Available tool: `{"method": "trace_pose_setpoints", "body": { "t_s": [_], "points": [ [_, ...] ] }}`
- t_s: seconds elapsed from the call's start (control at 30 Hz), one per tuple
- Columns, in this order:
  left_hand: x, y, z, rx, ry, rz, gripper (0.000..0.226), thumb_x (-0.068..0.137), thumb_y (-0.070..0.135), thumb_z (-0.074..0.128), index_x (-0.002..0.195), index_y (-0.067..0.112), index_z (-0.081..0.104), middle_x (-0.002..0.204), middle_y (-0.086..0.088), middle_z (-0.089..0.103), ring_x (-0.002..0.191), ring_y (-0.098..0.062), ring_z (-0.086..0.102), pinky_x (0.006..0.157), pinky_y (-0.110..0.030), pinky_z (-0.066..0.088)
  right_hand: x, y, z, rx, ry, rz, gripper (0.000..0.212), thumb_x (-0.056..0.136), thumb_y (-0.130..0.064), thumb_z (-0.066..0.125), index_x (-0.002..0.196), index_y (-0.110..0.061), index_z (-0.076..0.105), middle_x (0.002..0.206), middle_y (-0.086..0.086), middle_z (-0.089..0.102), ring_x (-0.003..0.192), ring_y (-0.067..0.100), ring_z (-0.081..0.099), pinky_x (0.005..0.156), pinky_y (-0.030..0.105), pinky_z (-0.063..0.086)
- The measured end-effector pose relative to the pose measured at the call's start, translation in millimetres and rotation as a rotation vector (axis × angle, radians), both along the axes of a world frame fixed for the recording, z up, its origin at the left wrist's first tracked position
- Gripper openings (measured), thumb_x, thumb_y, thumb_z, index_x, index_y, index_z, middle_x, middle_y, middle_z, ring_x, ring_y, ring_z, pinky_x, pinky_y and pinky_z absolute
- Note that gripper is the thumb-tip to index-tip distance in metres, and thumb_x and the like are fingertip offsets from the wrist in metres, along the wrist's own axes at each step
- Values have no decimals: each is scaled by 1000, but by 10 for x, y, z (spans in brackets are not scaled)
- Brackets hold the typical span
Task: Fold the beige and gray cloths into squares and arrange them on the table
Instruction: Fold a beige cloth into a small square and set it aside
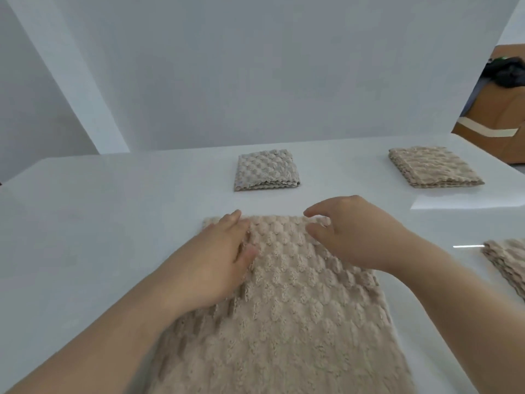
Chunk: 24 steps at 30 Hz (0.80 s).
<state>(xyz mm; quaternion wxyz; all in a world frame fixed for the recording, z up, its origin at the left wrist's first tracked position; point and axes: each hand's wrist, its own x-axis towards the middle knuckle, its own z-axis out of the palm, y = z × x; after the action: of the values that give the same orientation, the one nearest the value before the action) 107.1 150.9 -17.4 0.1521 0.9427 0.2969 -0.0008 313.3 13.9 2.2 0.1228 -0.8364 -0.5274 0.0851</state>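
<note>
A long beige textured cloth [284,314] lies flat on the white table [85,237], stretching from the near edge toward the middle. My left hand [218,260] rests palm down on its far left part, fingers spread. Over the cloth's far right corner hovers my right hand [349,234], fingers curled and apart, with nothing visibly pinched in it. A gray cloth [265,169] folded into a square sits beyond the hands. A beige folded square [431,166] lies at the far right.
Another beige folded cloth [508,265] shows partly at the right edge. White panels stand behind the table. A brown cardboard box [494,120] with dark items on top sits past the table's far right corner.
</note>
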Motion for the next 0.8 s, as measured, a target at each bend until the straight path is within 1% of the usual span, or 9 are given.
{"method": "trace_pose_setpoints", "body": {
  "t_s": [0.07,0.2,0.3,0.4,0.5,0.57,0.63,0.7,0.8],
  "points": [
    [-78,-48,-47,28,9,10,66,104,51,33,162,24,14,169,5,-1,155,-10,2,124,-26,4,-64,-80,-81,9,-3,-14,42,102,-46,45,140,-32,56,141,-11,58,127,12,54,103,36,47],
    [-247,-35,-110,31,-3,110,67,104,51,33,161,20,16,169,2,3,155,-10,4,119,-22,4,-61,-227,-280,69,-44,-105,35,102,-40,41,118,-23,66,119,-7,64,114,20,60,92,38,51],
    [-298,1,-179,37,-22,237,65,105,51,31,161,21,16,170,-2,3,156,-16,7,123,-31,12,-38,-293,-408,107,-57,-232,35,102,-39,43,109,-12,64,111,1,63,108,26,59,91,40,49],
    [-328,10,-272,30,-47,318,65,105,55,27,162,28,12,170,-4,5,156,-21,12,123,-39,18,-48,-338,-497,74,-85,-311,36,102,-45,38,98,-13,55,100,2,57,111,28,54,92,42,44],
    [-360,1,-322,0,-88,325,61,105,51,32,160,26,23,162,-5,33,146,-24,37,114,-37,33,-35,-348,-578,10,-96,-355,54,101,-54,27,110,-11,58,118,7,62,130,31,46,105,49,40],
    [-356,-2,-317,-5,-143,341,56,105,47,39,155,23,35,145,-6,56,129,-26,54,97,-33,41,-44,-347,-594,0,-88,-362,55,102,-54,24,107,-12,60,116,6,62,128,30,47,106,49,40],
    [-347,-22,-304,9,-172,349,52,105,43,44,152,22,41,136,-6,62,122,-26,58,91,-31,41,-70,-346,-575,34,-98,-352,44,102,-50,27,97,-17,56,104,2,60,120,28,51,101,46,41],
    [-342,-39,-312,18,-180,343,52,105,41,45,153,22,40,143,-4,58,128,-24,55,99,-30,40,-79,-345,-556,77,-100,-345,34,103,-46,33,95,-20,53,96,0,55,112,29,54,97,44,42],
    [-341,-7,-350,43,-178,317,56,105,41,45,156,21,36,163,3,32,148,-20,35,117,-30,27,-66,-344,-577,121,-87,-338,34,102,-44,41,112,-19,61,105,4,62,107,31,58,93,43,44]
  ]
}}
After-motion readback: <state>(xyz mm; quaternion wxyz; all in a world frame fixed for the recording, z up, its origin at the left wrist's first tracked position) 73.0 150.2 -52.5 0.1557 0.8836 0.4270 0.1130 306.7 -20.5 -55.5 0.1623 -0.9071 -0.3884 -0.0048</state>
